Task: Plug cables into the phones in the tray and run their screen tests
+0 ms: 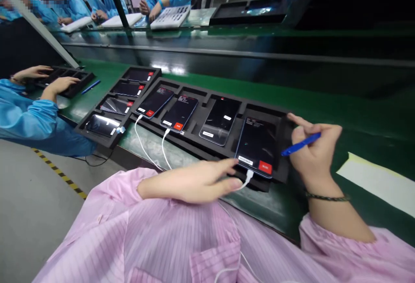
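Note:
A black foam tray (197, 95) lies on the green bench with several dark phones in its slots. My left hand (207, 181) is closed in a pinch on a white cable plug (249, 176) at the bottom edge of the rightmost phone (257, 144). My right hand (313, 149) grips a blue pen (300, 144) beside that phone's right side, index finger stretched toward the tray's edge. The two left phones (154, 101) (180, 112) have white cables (142, 144) plugged in. A third phone (220, 121) shows no cable.
A second black tray (94, 134) with more phones sits to the left. A co-worker in a blue sleeve (29, 119) rests hands on another tray (69, 90), near a blue pen (90, 87). White paper (376, 181) lies at right. More people work across the conveyor.

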The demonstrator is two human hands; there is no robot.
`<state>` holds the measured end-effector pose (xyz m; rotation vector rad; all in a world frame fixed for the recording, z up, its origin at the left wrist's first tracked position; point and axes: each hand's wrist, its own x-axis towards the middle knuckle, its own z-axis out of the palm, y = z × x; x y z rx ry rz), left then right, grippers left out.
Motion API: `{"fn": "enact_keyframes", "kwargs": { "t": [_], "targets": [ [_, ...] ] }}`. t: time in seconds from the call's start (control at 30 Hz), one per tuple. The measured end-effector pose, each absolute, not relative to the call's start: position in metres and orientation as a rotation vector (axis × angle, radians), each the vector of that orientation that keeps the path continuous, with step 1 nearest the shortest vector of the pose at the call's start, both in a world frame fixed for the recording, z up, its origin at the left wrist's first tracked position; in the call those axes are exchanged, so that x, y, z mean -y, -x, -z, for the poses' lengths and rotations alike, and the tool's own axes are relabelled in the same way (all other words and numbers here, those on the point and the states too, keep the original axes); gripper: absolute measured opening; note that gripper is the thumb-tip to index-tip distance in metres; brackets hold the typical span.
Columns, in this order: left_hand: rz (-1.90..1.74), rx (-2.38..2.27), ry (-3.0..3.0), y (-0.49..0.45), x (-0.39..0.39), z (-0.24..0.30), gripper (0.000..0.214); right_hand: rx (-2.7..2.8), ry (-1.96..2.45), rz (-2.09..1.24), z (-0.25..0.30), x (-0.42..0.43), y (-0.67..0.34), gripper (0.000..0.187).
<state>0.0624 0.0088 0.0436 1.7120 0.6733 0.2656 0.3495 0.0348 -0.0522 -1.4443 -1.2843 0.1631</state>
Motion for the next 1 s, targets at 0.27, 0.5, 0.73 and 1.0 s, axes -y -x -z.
{"fn": "enact_keyframes", "kwargs": {
  "t": [0.27, 0.5, 0.73, 1.0],
  "targets": [
    [-1.688, -1.526, -1.360, 0.082, -0.133, -0.003, 0.083, 1.028, 1.376, -0.272, 0.064, 0.003, -0.325, 0.063],
    [-1.572, -1.494, -1.073, 0.091, -0.167, 0.054, 0.091, 0.948, 1.386, -0.163, 0.074, 0.028, -0.284, 0.056],
    [-1.691, -1.329, -1.053, 0.090, -0.161, 0.052, 0.094, 1.002, 1.392, -0.073, 0.061, 0.020, -0.276, 0.050],
    [-1.752, -1.267, -1.076, 0.074, -0.130, 0.059, 0.077, 0.818, 1.540, -0.134, 0.057, 0.009, -0.306, 0.061]
  ]
}}
